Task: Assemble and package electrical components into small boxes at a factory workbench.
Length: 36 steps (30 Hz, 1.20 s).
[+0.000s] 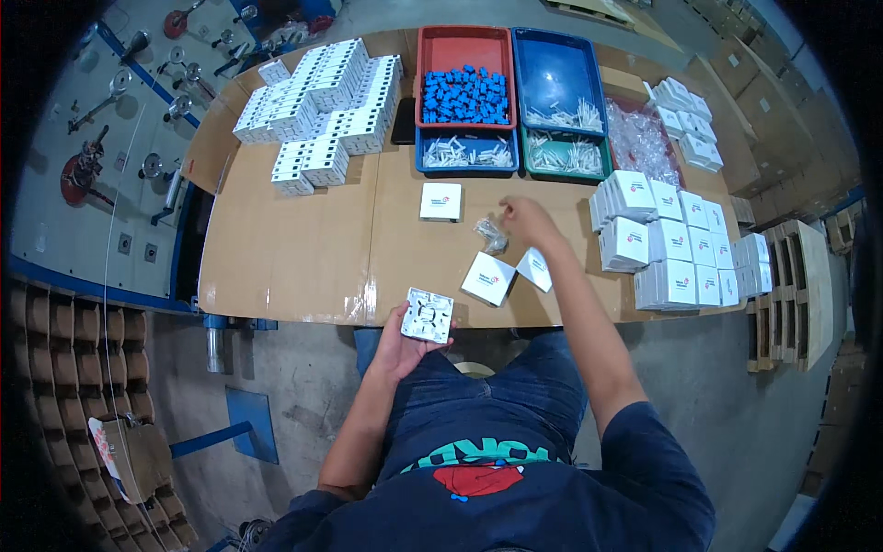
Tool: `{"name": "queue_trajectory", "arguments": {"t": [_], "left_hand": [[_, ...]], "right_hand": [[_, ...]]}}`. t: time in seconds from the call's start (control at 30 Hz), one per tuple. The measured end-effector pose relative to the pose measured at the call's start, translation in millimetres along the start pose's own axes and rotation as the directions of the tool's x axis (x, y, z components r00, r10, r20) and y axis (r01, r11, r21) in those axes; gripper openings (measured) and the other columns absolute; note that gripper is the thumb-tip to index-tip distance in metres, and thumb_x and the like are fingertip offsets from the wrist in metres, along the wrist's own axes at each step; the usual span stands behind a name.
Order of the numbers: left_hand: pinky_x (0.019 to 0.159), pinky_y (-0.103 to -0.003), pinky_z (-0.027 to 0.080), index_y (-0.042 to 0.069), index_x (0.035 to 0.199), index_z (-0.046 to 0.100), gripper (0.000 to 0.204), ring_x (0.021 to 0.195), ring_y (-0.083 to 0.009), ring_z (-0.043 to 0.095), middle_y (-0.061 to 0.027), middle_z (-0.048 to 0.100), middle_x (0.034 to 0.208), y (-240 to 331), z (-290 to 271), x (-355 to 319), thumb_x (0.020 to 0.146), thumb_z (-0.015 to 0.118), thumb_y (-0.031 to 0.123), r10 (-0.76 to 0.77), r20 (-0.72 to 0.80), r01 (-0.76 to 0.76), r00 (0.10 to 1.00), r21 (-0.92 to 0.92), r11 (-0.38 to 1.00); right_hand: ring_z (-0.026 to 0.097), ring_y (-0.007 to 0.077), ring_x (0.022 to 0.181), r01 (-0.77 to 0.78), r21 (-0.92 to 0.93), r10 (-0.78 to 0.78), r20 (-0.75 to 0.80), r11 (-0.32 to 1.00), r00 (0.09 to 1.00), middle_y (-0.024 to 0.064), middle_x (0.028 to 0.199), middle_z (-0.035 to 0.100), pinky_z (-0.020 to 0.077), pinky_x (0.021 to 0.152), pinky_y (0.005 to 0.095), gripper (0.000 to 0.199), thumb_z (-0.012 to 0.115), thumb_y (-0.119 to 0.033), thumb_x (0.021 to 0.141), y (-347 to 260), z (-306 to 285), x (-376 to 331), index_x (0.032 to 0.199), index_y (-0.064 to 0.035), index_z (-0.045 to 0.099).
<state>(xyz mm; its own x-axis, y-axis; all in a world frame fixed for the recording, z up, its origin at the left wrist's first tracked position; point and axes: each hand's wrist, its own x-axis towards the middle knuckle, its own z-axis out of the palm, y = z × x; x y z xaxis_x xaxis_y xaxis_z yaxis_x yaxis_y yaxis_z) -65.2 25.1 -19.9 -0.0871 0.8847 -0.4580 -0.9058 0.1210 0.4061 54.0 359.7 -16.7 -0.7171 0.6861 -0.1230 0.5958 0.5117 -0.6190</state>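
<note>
My left hand (401,346) grips a white square plastic box (428,316) near the table's front edge. Its open inner side, with dark fittings and cut-outs, faces up. My right hand (526,219) hovers over the middle of the table with fingers drawn together; what they hold, if anything, is too small to make out. Just beside it lies a small clear plastic bag (491,235) of small parts. Closer to me are a white square cover (487,279) lying face up and another white piece (535,269), tilted and partly behind my right forearm. Farther off sits a white box (441,201).
Stacked white units (308,97) fill the far left. Behind the middle, a red tray (464,48) holds blue parts, and blue (556,74) and green trays (567,174) hold white pieces. White boxes (676,241) are piled at right, near clear plastic bags (641,143). A black flat object (404,121) lies by the trays.
</note>
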Motion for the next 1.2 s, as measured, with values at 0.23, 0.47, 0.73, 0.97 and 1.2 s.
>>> {"name": "queue_trajectory", "arguments": {"t": [0.23,0.47,0.73,0.97,1.2], "left_hand": [[0.085,-0.049,0.06,0.0,0.136,0.046,0.047,0.109,-0.034,0.067,-0.0198,0.063,0.125,8.3,-1.0,27.2,0.1,0.044,0.03,0.107,-0.1,-0.089,0.989,0.168,0.982],[0.058,-0.032,0.062,0.005,0.125,0.05,0.032,0.085,-0.0189,0.071,-0.0097,0.066,0.103,27.1,-3.0,55.3,0.097,0.06,0.015,0.516,-0.157,-0.145,0.842,0.855,0.498],[0.097,-0.046,0.044,0.009,0.124,0.065,0.044,0.109,-0.0353,0.057,-0.0136,0.062,0.114,35.2,-6.5,61.1,0.083,0.073,0.023,0.741,0.183,0.074,0.646,0.951,-0.3],[0.11,-0.048,0.032,0.005,0.134,0.057,0.057,0.128,-0.0362,0.044,-0.0166,0.054,0.131,24.2,0.8,56.2,0.084,0.073,0.026,0.825,0.248,0.046,0.507,0.948,-0.314],[0.101,-0.041,0.047,0.006,0.138,0.053,0.051,0.123,-0.0286,0.054,-0.0152,0.053,0.137,34.9,8.7,34.3,0.09,0.069,0.011,0.777,-0.049,-0.3,0.628,0.906,0.3]], "right_hand": [[0.062,0.0348,0.108,-0.041,-0.123,0.024,-0.138,0.992,0.99,0.0155,0.11,0.062,0.0515,0.091,0.0428,0.037,0.076,-0.026,0.08,-13.7,25.5,-40.3,0.111,-0.0057,0.071],[0.063,0.0355,0.101,-0.05,-0.091,0.022,-0.283,0.995,0.959,0.0148,0.107,0.063,0.0522,0.088,0.0448,0.028,0.072,-0.017,0.081,5.2,33.2,-27.1,0.107,-0.0077,0.07],[0.06,0.0348,0.114,0.197,0.023,-0.186,-0.241,0.98,0.953,0.0138,0.121,0.062,0.0504,0.095,0.0456,0.034,0.07,-0.018,0.083,-44.6,46.5,9.3,0.116,-0.0106,0.067],[0.045,0.0406,0.134,0.462,-0.231,-0.496,-0.121,0.856,0.86,0.0225,0.147,0.045,0.0401,0.109,0.0497,0.05,0.073,-0.029,0.081,-66.3,84.1,47.8,0.128,-0.018,0.063],[0.051,0.0368,0.128,0.339,-0.108,-0.328,0.105,0.935,0.939,0.0198,0.137,0.053,0.043,0.107,0.0469,0.055,0.074,-0.031,0.079,-104.2,45.2,26.1,0.131,-0.0213,0.061]]}}
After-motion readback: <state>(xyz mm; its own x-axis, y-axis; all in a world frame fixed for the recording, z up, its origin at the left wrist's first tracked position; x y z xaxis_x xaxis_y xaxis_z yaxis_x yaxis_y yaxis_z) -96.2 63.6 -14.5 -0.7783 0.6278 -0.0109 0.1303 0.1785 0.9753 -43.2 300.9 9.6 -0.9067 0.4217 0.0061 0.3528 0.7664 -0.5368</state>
